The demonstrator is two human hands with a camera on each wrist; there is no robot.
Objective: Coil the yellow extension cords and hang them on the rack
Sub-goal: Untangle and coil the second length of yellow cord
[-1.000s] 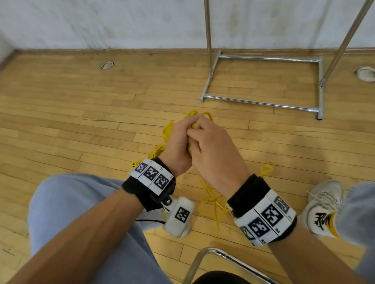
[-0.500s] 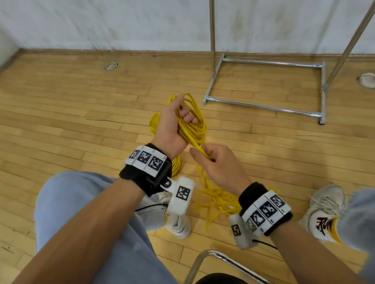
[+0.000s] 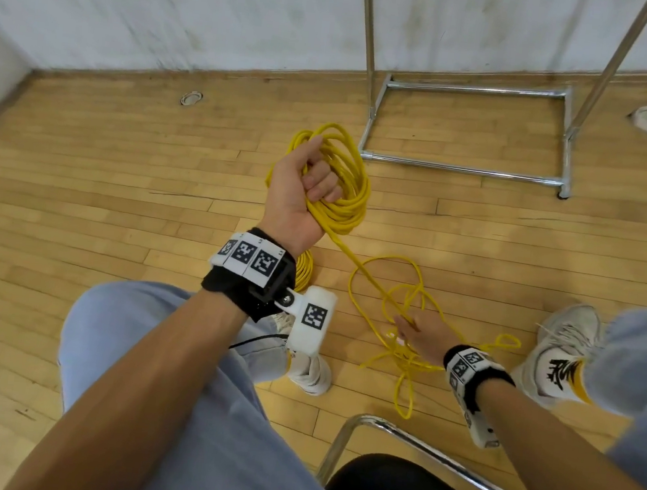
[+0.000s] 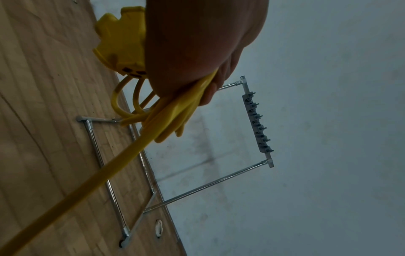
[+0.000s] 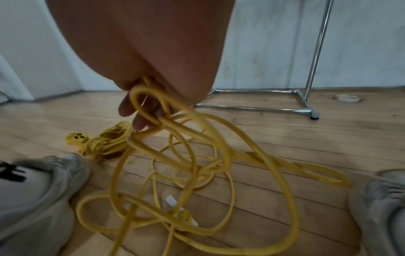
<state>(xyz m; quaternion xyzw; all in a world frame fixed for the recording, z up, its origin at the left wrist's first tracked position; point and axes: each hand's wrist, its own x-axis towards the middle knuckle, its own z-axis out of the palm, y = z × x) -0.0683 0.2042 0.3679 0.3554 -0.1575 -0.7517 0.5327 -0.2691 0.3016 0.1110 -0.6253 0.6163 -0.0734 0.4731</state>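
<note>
Coiling the first cord, midway through, nothing hanging yet.

Gripping a bundle of finished loops in the left hand, fingers curled tight round the yellow cord; pinching the slack with the right hand low over the loose tangle lying on the wooden floor. Leaving a fair heap uncoiled. Counting two cords: this one, plus a second cord, bundled, by the left shoe. Waiting beyond: one rack, hooks all bare.
</note>
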